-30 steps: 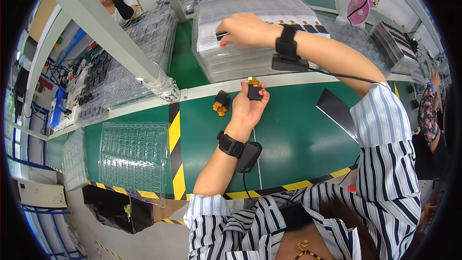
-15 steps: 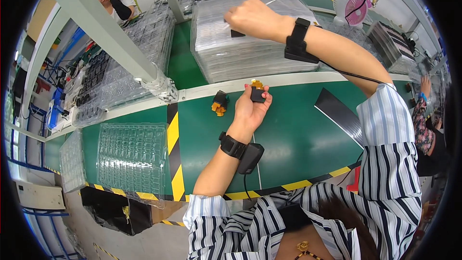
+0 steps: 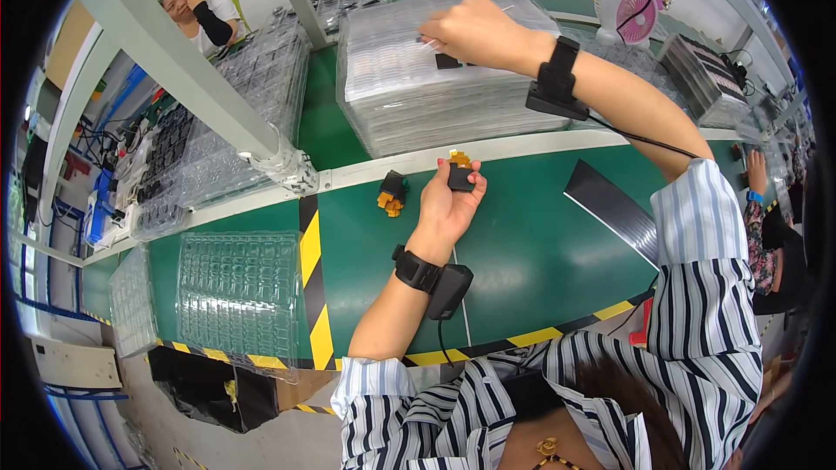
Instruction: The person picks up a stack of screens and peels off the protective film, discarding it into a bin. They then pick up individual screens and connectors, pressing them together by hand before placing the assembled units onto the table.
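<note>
My left hand (image 3: 447, 209) is over the green bench, palm up, its fingers closed round a small black module (image 3: 461, 177) with an orange flex ribbon (image 3: 460, 158) at its far end. Just left of it on the bench lies a small pile of similar black and orange parts (image 3: 391, 198). My right hand (image 3: 477, 35) is raised over a tall stack of clear plastic trays (image 3: 392, 113). It is pinched round a thin white stick (image 3: 428, 43), whose kind I cannot make out. Below those fingers, small black pieces (image 3: 448, 62) show on the top tray.
A black strip (image 3: 613, 209) lies on the bench to the right. Empty clear trays (image 3: 237, 283) are at the left, near a grey post (image 3: 200, 70). A pink and white fan (image 3: 630, 13) stands behind. One person (image 3: 209, 22) sits far left; another's hand (image 3: 757, 171) shows at right.
My right hand has shifted slightly right over the tray stack, uncovering more of the black pieces. My left hand keeps its hold on the module. The view has shifted a little.
</note>
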{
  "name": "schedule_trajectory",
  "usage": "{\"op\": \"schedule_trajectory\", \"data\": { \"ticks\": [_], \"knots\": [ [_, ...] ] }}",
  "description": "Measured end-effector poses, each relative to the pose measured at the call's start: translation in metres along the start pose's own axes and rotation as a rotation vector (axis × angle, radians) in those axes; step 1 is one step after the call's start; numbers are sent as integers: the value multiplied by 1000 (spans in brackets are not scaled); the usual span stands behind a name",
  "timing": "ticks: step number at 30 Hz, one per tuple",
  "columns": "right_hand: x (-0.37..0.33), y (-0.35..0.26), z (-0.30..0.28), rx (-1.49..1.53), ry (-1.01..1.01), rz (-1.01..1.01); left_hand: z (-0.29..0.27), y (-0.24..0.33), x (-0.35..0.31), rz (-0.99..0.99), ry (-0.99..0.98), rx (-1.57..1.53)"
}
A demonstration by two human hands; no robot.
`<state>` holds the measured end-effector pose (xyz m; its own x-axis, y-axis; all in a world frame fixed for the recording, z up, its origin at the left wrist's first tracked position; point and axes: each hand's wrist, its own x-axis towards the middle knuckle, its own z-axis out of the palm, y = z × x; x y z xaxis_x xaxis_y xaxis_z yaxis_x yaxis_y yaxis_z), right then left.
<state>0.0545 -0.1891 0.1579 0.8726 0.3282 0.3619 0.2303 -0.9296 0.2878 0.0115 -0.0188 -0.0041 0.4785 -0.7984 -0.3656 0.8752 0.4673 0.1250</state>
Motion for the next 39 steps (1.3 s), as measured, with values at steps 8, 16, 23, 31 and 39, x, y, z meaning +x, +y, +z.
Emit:
{"op": "schedule_trajectory", "data": {
  "ticks": [8,16,23,31,39],
  "knots": [
    [-24,10,8,153,11,0,4,-2,1,-21,36,12],
    [-42,28,2,-35,-41,36,0,-2,2,-19,24,17],
    [-53,33,1,147,23,2,0,-6,2,-33,48,15],
    [-76,48,-8,-4,-49,122,-3,-6,2,-44,49,0],
    [-87,70,0,208,-29,83,-2,-8,1,-50,62,24]
  ]
}}
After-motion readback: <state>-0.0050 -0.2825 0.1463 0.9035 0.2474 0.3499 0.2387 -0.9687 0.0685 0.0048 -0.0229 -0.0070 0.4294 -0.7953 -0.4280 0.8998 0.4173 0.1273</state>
